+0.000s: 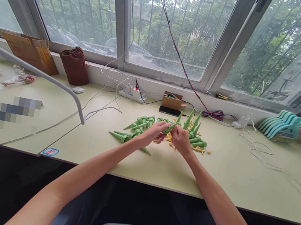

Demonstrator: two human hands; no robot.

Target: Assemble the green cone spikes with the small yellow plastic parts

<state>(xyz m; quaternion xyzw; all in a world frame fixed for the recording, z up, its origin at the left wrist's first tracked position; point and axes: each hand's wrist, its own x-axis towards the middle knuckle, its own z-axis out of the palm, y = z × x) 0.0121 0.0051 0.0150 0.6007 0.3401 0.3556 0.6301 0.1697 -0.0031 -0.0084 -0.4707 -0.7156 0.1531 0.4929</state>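
Observation:
A green plastic watering spike (170,128) is gripped in my left hand (155,132), its pointed end slanting up to the right. My right hand (181,137) is closed close against the same spike; whatever its fingertips pinch is hidden. To the left lie several green spikes (123,136) on their sides. Beyond my right hand, several more spikes (195,122) stand point up, and others (199,142) lie flat. Small yellow plastic pieces (198,149) are scattered under and around both hands.
A phone (169,111) lies before a small cardboard box (171,101) at the back. A power strip (133,94) and cables run along the windowsill. Teal hangers (280,125) stand at right. A grey curved tube (43,76) crosses the left side, near a brown pouch (74,66).

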